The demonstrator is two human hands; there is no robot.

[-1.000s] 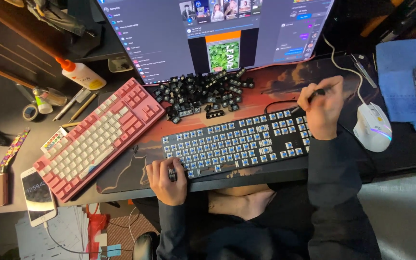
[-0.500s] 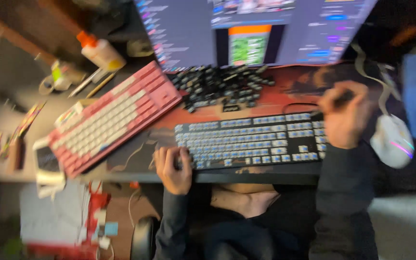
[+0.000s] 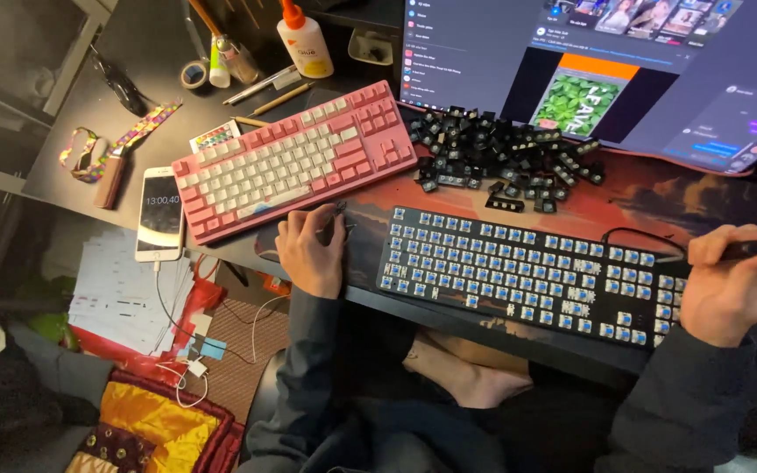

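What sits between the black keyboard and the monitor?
In the head view, a pile of loose black keycaps lies on the desk mat between the black keyboard and monitor.

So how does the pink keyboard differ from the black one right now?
The pink keyboard has all its pink and white keycaps on; the black keyboard is stripped, its blue switches bare, with loose black keycaps heaped behind it. The pink one lies angled at the desk's left, untouched; the black one sits in front of the person, the left hand at one end and the right hand at the other. Both lie flat.
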